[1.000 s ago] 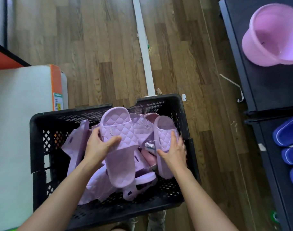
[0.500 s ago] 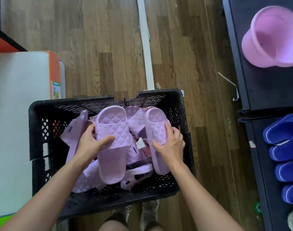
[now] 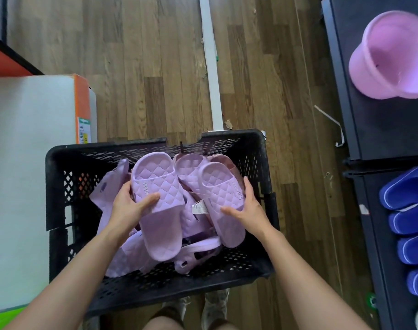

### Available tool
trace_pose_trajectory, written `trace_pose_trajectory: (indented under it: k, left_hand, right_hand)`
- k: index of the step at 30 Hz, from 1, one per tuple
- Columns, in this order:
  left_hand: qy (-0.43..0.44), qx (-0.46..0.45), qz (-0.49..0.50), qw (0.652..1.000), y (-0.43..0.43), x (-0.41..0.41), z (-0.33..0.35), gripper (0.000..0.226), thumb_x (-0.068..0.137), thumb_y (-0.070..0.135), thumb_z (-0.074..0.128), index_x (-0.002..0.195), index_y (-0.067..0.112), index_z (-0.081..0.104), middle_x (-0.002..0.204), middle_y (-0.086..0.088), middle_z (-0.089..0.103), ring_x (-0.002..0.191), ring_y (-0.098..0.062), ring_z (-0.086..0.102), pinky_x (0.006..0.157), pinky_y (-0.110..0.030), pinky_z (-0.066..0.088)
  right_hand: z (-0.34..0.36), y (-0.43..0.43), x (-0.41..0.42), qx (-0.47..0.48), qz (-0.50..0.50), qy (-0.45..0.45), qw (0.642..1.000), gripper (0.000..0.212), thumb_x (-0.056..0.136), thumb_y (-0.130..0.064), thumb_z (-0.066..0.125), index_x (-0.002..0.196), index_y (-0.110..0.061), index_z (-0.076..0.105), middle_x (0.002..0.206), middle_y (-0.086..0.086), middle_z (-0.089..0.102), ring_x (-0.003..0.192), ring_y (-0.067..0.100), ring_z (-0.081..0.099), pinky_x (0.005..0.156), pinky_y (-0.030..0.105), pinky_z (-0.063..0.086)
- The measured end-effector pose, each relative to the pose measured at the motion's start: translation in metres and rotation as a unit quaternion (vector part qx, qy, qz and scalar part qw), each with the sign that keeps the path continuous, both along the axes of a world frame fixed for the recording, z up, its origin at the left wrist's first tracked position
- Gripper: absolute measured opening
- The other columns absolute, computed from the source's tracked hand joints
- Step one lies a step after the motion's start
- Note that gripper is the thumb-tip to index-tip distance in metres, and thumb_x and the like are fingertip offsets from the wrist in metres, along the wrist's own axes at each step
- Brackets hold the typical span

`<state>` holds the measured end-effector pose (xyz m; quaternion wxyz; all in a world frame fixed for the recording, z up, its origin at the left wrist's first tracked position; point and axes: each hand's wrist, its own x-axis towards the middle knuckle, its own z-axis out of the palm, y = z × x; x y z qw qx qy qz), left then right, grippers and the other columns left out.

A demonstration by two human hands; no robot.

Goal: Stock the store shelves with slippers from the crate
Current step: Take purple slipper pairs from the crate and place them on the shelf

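Observation:
A black perforated crate stands on the wooden floor and holds several lilac quilted slippers. My left hand grips one lilac slipper by its strap, thumb on top. My right hand holds a second lilac slipper at its right side. A white paper tag hangs between the two slippers. More lilac slippers lie underneath, partly hidden. The dark store shelf runs along the right.
Several blue slippers line the lower shelf at right. A pink plastic bucket lies on the upper shelf board. A white box with an orange edge stands left of the crate. My feet show below the crate.
Both hands have lifted their slippers slightly higher in the crate. The right slipper has swung toward the left one and its toe now lies over another slipper.

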<state>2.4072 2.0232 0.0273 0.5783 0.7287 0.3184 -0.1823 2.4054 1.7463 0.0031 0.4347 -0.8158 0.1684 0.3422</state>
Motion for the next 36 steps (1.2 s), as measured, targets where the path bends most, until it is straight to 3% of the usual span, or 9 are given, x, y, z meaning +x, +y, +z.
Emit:
trace_pose_trajectory:
  k: [3, 7, 14, 18, 23, 27, 29, 32, 36]
  left_hand:
    - [0.008, -0.003, -0.005, 1.0, 0.002, -0.001, -0.002, 0.039, 0.077, 0.009, 0.073, 0.113, 0.009, 0.058, 0.096, 0.002, 0.068, 0.078, -0.001, 0.063, 0.06, -0.012, 0.047]
    - [0.02, -0.013, -0.001, 1.0, 0.005, -0.003, -0.004, 0.045, 0.073, 0.014, 0.078, 0.113, 0.01, 0.058, 0.101, -0.002, 0.069, 0.086, -0.011, 0.065, 0.07, -0.022, 0.048]
    - [0.015, 0.006, 0.003, 1.0, 0.007, -0.006, 0.013, 0.04, 0.075, 0.008, 0.075, 0.11, 0.011, 0.054, 0.094, 0.003, 0.065, 0.084, -0.01, 0.062, 0.066, -0.018, 0.046]
    - [0.031, 0.007, 0.0, 0.999, 0.018, -0.008, 0.041, 0.055, 0.06, 0.029, 0.08, 0.108, 0.018, 0.056, 0.102, -0.002, 0.067, 0.094, -0.019, 0.065, 0.081, -0.037, 0.053]
    - [0.005, 0.021, -0.021, 1.0, 0.024, -0.003, 0.094, 0.049, 0.072, 0.014, 0.078, 0.114, 0.013, 0.054, 0.102, 0.0, 0.065, 0.092, -0.013, 0.063, 0.068, -0.023, 0.049]
    - [-0.019, 0.037, -0.038, 0.998, 0.03, 0.008, 0.152, 0.059, 0.06, 0.029, 0.081, 0.112, 0.019, 0.055, 0.105, 0.001, 0.066, 0.094, -0.015, 0.063, 0.08, -0.034, 0.052]
    - [-0.038, 0.032, -0.044, 0.998, 0.031, 0.014, 0.184, 0.054, 0.065, 0.022, 0.082, 0.111, 0.02, 0.055, 0.107, -0.001, 0.066, 0.097, -0.017, 0.063, 0.085, -0.038, 0.052]
    - [-0.077, 0.024, -0.055, 0.995, 0.029, 0.025, 0.237, 0.043, 0.072, 0.011, 0.078, 0.109, 0.016, 0.057, 0.104, -0.002, 0.067, 0.095, -0.019, 0.064, 0.082, -0.035, 0.052]
    - [-0.126, 0.008, -0.082, 0.989, 0.024, 0.039, 0.309, 0.047, 0.069, 0.014, 0.081, 0.108, 0.014, 0.057, 0.1, 0.002, 0.067, 0.087, -0.014, 0.063, 0.076, -0.03, 0.051]
  right_hand:
    - [-0.011, -0.002, -0.002, 0.07, -0.067, 0.042, 0.994, 0.104, 0.058, -0.052, 0.08, 0.144, -0.027, 0.027, 0.14, -0.008, 0.046, 0.127, 0.011, 0.044, 0.108, 0.038, 0.037]
    - [-0.019, -0.004, 0.003, 0.109, -0.092, 0.061, 0.988, 0.065, 0.068, -0.022, 0.083, 0.124, -0.02, 0.05, 0.118, -0.006, 0.062, 0.109, 0.007, 0.058, 0.09, 0.018, 0.047]
    - [-0.005, 0.015, 0.01, -0.059, -0.037, 0.037, 0.997, 0.08, 0.06, -0.047, 0.082, 0.122, -0.014, 0.045, 0.12, 0.002, 0.048, 0.104, 0.018, 0.052, 0.081, 0.031, 0.045]
    - [0.024, 0.026, 0.008, -0.083, -0.043, 0.002, 0.996, 0.065, 0.066, -0.042, 0.081, 0.114, -0.013, 0.047, 0.118, 0.005, 0.053, 0.101, 0.02, 0.053, 0.079, 0.035, 0.046]
    - [0.083, 0.029, 0.011, -0.086, -0.063, -0.035, 0.994, 0.057, 0.072, -0.034, 0.076, 0.116, -0.014, 0.046, 0.116, 0.006, 0.055, 0.098, 0.02, 0.055, 0.074, 0.031, 0.044]
    - [0.151, 0.03, 0.014, -0.068, -0.09, -0.062, 0.992, 0.056, 0.073, -0.035, 0.077, 0.117, -0.018, 0.047, 0.115, 0.003, 0.057, 0.098, 0.018, 0.056, 0.075, 0.033, 0.049]
    - [0.19, 0.03, 0.015, -0.064, -0.096, -0.075, 0.99, 0.056, 0.072, -0.035, 0.077, 0.116, -0.019, 0.047, 0.113, 0.001, 0.057, 0.097, 0.017, 0.057, 0.073, 0.03, 0.049]
    - [0.253, 0.03, 0.019, -0.044, -0.119, -0.112, 0.986, 0.053, 0.072, -0.031, 0.078, 0.114, -0.018, 0.049, 0.108, -0.001, 0.058, 0.094, 0.017, 0.057, 0.062, 0.022, 0.044]
    - [0.335, 0.028, 0.023, -0.038, -0.129, -0.152, 0.979, 0.048, 0.069, -0.035, 0.079, 0.105, -0.024, 0.049, 0.095, -0.013, 0.057, 0.09, 0.012, 0.058, 0.073, 0.033, 0.052]
